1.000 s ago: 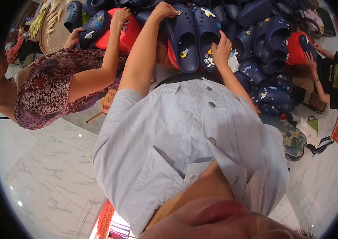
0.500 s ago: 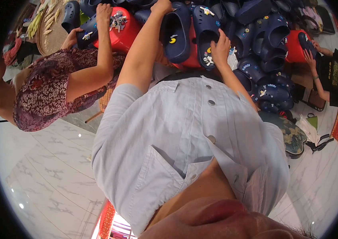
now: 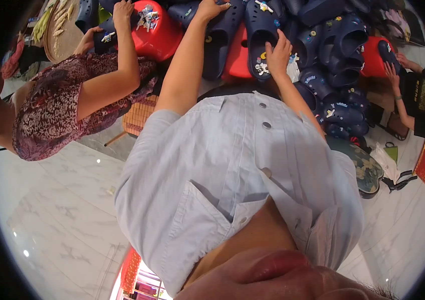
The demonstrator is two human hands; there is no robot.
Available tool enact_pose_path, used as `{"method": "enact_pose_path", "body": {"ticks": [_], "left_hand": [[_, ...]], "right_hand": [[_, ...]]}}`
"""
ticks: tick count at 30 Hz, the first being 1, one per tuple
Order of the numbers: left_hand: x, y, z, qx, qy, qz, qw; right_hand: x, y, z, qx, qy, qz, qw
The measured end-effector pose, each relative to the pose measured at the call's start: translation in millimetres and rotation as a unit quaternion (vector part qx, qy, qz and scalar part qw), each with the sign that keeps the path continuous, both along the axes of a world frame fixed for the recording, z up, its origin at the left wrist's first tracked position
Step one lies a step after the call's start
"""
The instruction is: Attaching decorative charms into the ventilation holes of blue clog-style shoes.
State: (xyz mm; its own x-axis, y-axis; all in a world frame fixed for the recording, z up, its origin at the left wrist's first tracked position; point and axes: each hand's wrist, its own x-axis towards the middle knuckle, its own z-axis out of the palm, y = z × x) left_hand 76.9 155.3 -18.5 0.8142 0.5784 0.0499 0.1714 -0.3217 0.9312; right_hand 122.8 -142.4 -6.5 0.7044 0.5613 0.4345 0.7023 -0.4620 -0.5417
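Observation:
Two navy clogs are in front of me, over a red stool. My left hand (image 3: pixel 212 9) is at the upper end of the left clog (image 3: pixel 218 42), its fingers closed on it near a small charm; the top edge partly cuts this hand off. That clog is tilted, and its inside shows less. The right clog (image 3: pixel 259 41) carries a white figure charm at the toe and several charms near the heel. Along that clog's right side lies my right hand (image 3: pixel 279 54), fingers stretched out and touching its edge.
More navy clogs (image 3: pixel 342 42) are heaped to the right. Red stools (image 3: pixel 158 37) stand left and right. At left, a person in a patterned dress (image 3: pixel 55 102) handles a clog; another in black (image 3: pixel 422 100) touches one at far right. A woven seat (image 3: pixel 140 116) stands lower left.
The left clog has tilted and shifted slightly, hiding the yellow charm's full shape. My left hand has moved a little right. My right hand has shifted slightly downward along the right clog.

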Motion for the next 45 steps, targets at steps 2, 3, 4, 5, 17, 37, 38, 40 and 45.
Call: {"method": "enact_pose_path", "body": {"ticks": [2, 3, 4, 5, 17, 37, 38, 40, 45], "left_hand": [[-8, 7, -9, -0.144, -0.056, -0.035, 0.987], [-4, 0, -6, -0.148, -0.054, -0.045, 0.987], [-3, -4, -2, -0.193, -0.042, -0.032, 0.98], [-1, -8, 2, -0.238, -0.029, -0.02, 0.971], [-11, -11, -27, -0.245, -0.062, 0.145, 0.957], [-13, -5, -23, -0.278, 0.002, 0.16, 0.947], [-13, -7, -22, -0.242, 0.02, 0.158, 0.957], [-11, -9, -23, -0.205, 0.041, 0.156, 0.965], [0, -6, -38, -0.111, 0.005, 0.151, 0.982]], "right_hand": [[0, 0, 3, 0.024, -0.004, 0.027, 0.999], [3, -5, -1, 0.02, -0.003, 0.017, 1.0], [6, -8, -4, 0.021, 0.004, 0.016, 1.0], [8, -12, -8, 0.023, 0.01, 0.014, 1.0], [-16, -5, 27, 0.049, -0.115, 0.036, 0.992], [-35, 28, 20, -0.081, -0.14, 0.069, 0.984], [-34, 27, 17, -0.083, -0.147, 0.064, 0.984], [-33, 27, 15, -0.084, -0.152, 0.062, 0.983], [-32, 30, 14, -0.087, -0.179, 0.053, 0.979]]}}
